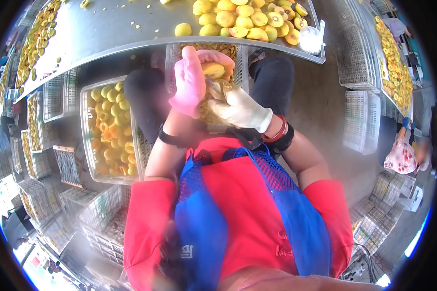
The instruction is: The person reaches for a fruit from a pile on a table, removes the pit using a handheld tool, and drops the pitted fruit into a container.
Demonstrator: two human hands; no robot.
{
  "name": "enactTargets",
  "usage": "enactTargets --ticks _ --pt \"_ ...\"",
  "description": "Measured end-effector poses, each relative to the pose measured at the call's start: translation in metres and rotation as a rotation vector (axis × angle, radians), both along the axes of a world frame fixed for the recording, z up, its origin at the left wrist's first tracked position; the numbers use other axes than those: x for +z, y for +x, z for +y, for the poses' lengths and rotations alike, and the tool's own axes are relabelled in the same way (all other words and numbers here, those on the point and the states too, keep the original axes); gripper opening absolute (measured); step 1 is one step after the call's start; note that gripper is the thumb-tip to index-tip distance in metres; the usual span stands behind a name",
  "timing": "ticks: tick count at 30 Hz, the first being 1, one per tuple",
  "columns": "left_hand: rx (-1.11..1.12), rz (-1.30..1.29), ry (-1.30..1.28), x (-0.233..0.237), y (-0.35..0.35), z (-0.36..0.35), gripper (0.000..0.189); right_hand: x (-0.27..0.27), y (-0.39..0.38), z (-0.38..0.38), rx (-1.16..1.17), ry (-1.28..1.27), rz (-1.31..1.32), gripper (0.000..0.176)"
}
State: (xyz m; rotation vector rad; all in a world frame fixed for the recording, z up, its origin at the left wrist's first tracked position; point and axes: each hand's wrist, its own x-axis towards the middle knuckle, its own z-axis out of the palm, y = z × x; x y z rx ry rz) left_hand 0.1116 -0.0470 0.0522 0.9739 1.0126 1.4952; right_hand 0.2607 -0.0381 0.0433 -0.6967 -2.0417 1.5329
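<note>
Gloved hands meet over a crate, a yellow fruit piece cupped between palm and fingers

The two hands are together in front of the body, just below the near edge of a grey metal surface [131, 24]. The left hand [188, 85], in a pink glove, is curled around a yellow fruit piece [213, 71], with its fingers on the far side. The right hand [240, 107], in an off-white glove, is directly against the fruit's near side, its fingers bent around something brownish that is too blurred to identify; whether that is a tool or scraps cannot be told.

Both hands are above a white plastic crate [170, 60] between the knees, which holds yellow-brown pieces. A black band [176, 140] circles the left wrist, and a red bracelet [279, 129] sits on the right one beside another black band.

On the surface, a pile of yellow fruit [245, 18] lies ahead and to the right, some of it halved with cut faces up. One whole-looking yellow-green fruit [183, 29] rests near the edge, apart from the pile. A crumpled clear plastic object [310, 39] is at the right corner. More fruit [39, 39] spreads along the left side.

Left of the knees stands a white crate of yellow and orange fruit [111, 131]. To the far right, a person [400, 156] in a white garment with red patterning is beside another fruit-covered table [395, 63].
</note>
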Motion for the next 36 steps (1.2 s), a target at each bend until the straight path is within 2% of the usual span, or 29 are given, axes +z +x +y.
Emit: enactTargets --ticks 1,3,5,8,11,12,14,15,17,18,19,20,23,25,26,27,28,30,31,32,33,35,36 --pt "-0.031 -0.038 0.046 -0.003 -0.001 -0.001 0.083 0.009 -0.001 -0.003 0.037 -0.255 0.027 0.023" --pt "-0.092 -0.114 0.143 -0.006 -0.004 -0.001 0.074 0.018 0.002 -0.001 0.110 -0.583 -0.004 0.019" --pt "-0.186 -0.024 0.194 0.001 -0.013 0.001 0.062 0.021 0.009 0.006 0.188 -0.730 -0.123 0.016" --pt "-0.258 0.041 0.166 -0.005 -0.019 0.001 0.050 0.006 0.006 0.005 0.183 -0.589 -0.162 0.014" --pt "-0.264 0.356 0.282 -0.003 -0.026 0.005 0.045 0.007 0.005 0.008 0.239 -0.719 -0.209 0.011" --pt "-0.290 0.295 0.231 -0.007 -0.025 0.005 0.042 0.009 0.004 0.008 0.249 -0.766 -0.216 0.011" --pt "-0.274 -0.068 0.181 -0.016 -0.023 0.005 0.048 0.020 0.000 0.007 0.251 -0.870 -0.198 0.011" --pt "-0.258 -0.249 0.154 -0.015 -0.021 0.004 0.050 0.017 -0.001 0.006 0.212 -0.830 -0.213 0.011" --pt "-0.042 -0.107 0.022 -0.004 -0.030 0.006 0.069 0.005 -0.004 0.004 0.171 -0.750 -0.236 0.010" --pt "0.083 -0.212 -0.003 -0.007 -0.035 0.011 0.072 0.003 -0.003 0.005 0.127 -0.689 -0.335 0.009" --pt "0.220 -0.314 -0.022 -0.013 -0.047 0.014 0.076 -0.008 -0.004 0.000 0.042 -0.795 -0.095 0.009" --pt "0.266 -0.270 -0.014 -0.018 -0.068 0.011 0.077 -0.016 -0.003 0.001 -0.075 -0.746 -0.058 0.008" --pt "0.543 -0.403 -0.109 -0.018 -0.117 -0.009 0.076 -0.033 0.000 0.011 -0.167 -0.707 -0.168 0.007" --pt "0.566 -0.405 -0.039 -0.058 -0.172 -0.031 0.062 -0.041 0.004 0.012 -0.211 -0.577 -0.310 0.009" --pt "0.657 -0.351 -0.110 -0.067 -0.195 -0.041 0.052 -0.044 0.006 0.012 -0.210 -0.593 -0.321 0.009" --pt "0.739 -0.244 -0.118 -0.092 -0.219 -0.054 0.047 -0.048 0.006 0.012 -0.214 -0.609 -0.330 0.009" --pt "0.873 -0.149 -0.241 -0.092 -0.229 -0.065 0.045 -0.051 0.006 0.012 -0.219 -0.624 -0.341 0.008" --pt "0.949 0.032 -0.393 -0.130 -0.270 -0.092 0.051 -0.058 0.001 0.013 -0.240 -0.561 -0.387 0.006" --pt "1.007 -0.031 -0.416 -0.161 -0.295 -0.104 0.056 -0.062 -0.001 0.013 -0.251 -0.532 -0.412 0.005" --pt "1.130 0.155 -0.417 -0.200 -0.320 -0.117 0.061 -0.067 -0.003 0.013 -0.257 -0.518 -0.417 0.006" --pt "1.199 0.383 -0.648 -0.231 -0.351 -0.130 0.073 -0.070 -0.004 0.014 -0.242 -0.479 -0.464 0.008" --pt "1.269 0.644 -0.947 -0.210 -0.362 -0.132 0.077 -0.080 -0.005 0.017 -0.211 -0.402 -0.563 0.011" --pt "1.295 0.584 -0.972 -0.240 -0.392 -0.140 0.077 -0.095 -0.001 0.019 -0.197 -0.318 -0.627 0.017"
